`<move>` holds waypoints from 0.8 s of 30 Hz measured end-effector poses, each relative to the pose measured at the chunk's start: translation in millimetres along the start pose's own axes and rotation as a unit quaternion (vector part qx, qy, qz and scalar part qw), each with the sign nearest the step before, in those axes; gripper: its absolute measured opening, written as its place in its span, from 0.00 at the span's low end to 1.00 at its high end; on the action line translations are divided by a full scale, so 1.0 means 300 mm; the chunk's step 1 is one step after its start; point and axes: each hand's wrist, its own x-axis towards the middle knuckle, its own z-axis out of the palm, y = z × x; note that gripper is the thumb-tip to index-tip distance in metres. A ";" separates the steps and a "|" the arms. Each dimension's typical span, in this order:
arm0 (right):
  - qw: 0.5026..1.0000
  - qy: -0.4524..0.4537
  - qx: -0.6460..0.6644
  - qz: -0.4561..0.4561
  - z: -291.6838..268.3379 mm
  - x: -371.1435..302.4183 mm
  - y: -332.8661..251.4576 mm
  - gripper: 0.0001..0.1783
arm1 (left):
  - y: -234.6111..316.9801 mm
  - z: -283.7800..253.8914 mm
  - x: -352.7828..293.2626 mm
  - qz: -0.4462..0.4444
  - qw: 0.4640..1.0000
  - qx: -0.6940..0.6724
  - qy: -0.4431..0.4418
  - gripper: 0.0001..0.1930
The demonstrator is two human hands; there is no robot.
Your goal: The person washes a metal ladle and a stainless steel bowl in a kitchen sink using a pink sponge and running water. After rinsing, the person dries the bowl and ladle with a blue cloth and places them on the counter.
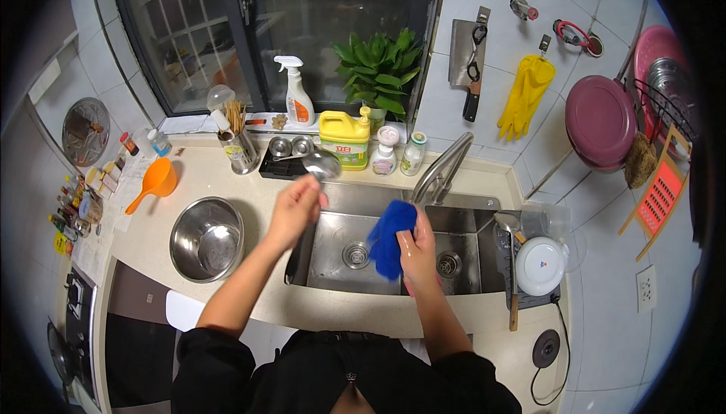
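My left hand [297,208] is closed around a shiny metal spoon [324,163], raised over the left rear edge of the sink. The spoon's bowl is slightly blurred, and its handle is mostly hidden in my fingers. In my right hand [420,251] a bunched blue cloth [391,238] hangs above the divider of the double-bowl steel sink [333,236]. The thumb presses the cloth against the fingers. Behind that hand rises a steel faucet [446,168].
A steel mixing bowl [206,240] and an orange dipper [159,181] stand on the left counter. Along the back are a black tray [278,167], a yellow detergent jug [344,139] and a spray bottle [298,96]. A dish rack with a white plate [541,266] sits right.
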 end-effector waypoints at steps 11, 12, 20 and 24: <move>0.967 -0.087 -0.239 -0.010 0.126 0.243 0.014 0.13 | -0.040 0.160 -0.152 0.107 0.972 0.203 -0.044 0.05; 0.989 -0.082 -0.062 0.105 0.101 0.251 0.022 0.13 | -0.031 0.163 -0.149 0.132 0.965 0.222 -0.049 0.05; 0.968 -0.106 0.153 0.169 -0.061 0.326 -0.013 0.17 | 0.039 0.042 -0.097 0.335 0.729 0.579 -0.149 0.10; 0.941 -0.268 -0.101 0.179 -0.043 0.329 -0.109 0.20 | 0.090 0.007 -0.077 0.394 0.559 0.692 -0.231 0.12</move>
